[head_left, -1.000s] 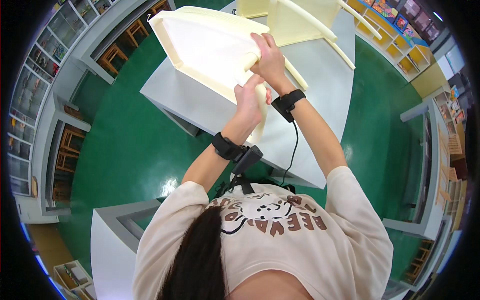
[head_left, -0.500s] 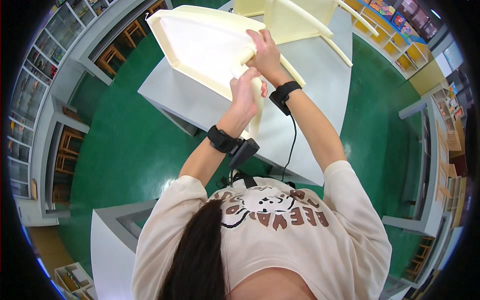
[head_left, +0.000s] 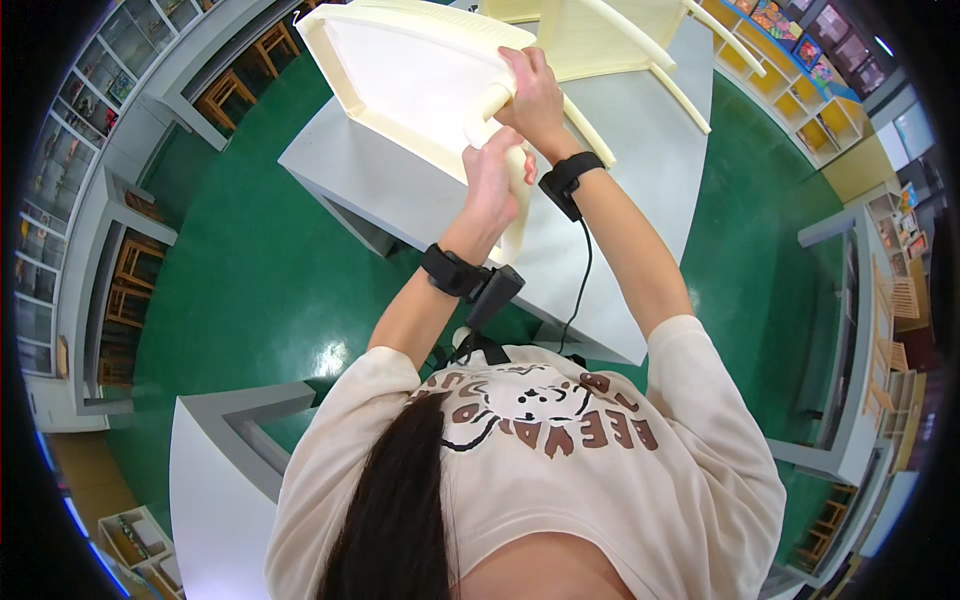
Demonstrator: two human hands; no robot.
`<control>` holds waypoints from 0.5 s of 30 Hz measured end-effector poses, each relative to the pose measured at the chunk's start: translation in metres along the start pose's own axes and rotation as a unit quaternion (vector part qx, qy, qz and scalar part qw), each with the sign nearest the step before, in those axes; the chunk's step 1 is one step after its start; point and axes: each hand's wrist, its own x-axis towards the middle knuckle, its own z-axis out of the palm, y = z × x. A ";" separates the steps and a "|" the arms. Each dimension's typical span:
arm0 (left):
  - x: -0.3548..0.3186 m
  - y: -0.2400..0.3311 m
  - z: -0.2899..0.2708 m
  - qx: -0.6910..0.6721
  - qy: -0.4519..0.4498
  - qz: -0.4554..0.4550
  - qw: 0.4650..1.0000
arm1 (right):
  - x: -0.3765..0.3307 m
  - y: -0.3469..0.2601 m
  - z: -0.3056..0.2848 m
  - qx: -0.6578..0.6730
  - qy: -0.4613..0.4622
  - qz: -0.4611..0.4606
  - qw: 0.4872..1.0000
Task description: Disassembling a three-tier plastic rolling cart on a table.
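Observation:
My left hand (head_left: 492,182) is wrapped round a cream plastic tube (head_left: 513,240), whose lower end slants down toward the table's near edge. My right hand (head_left: 537,98) grips the same tube higher up, by its bent part (head_left: 482,118). The tube lies against the side of a cream plastic panel (head_left: 415,85), a shallow tray-like piece with a raised rim, tilted above the table. Whether the tube is joined to the panel is hidden by my hands. Black bands with small devices sit on both wrists.
The grey table (head_left: 640,215) carries another cream panel piece (head_left: 590,42) with tubular legs (head_left: 590,130) at the far side. A dark cable hangs from my right wrist. Other grey tables (head_left: 215,480), wooden stools (head_left: 225,98) and shelves (head_left: 800,90) stand around on the green floor.
The panel and the view have shifted slightly. Both hands keep their hold on the tube, with my right hand a little further right.

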 end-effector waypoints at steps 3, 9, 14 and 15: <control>-0.002 0.000 -0.001 0.004 0.011 -0.011 1.000 | -0.003 0.001 0.001 0.003 0.002 -0.003 1.000; 0.000 -0.002 -0.001 -0.005 0.005 -0.014 1.000 | -0.001 0.002 0.001 0.014 0.012 -0.007 1.000; 0.000 -0.004 -0.007 -0.011 -0.020 -0.002 1.000 | -0.004 0.001 0.000 0.001 -0.003 -0.016 1.000; 0.001 -0.003 -0.004 -0.031 -0.025 0.002 0.999 | -0.003 0.000 -0.004 -0.010 -0.020 -0.008 1.000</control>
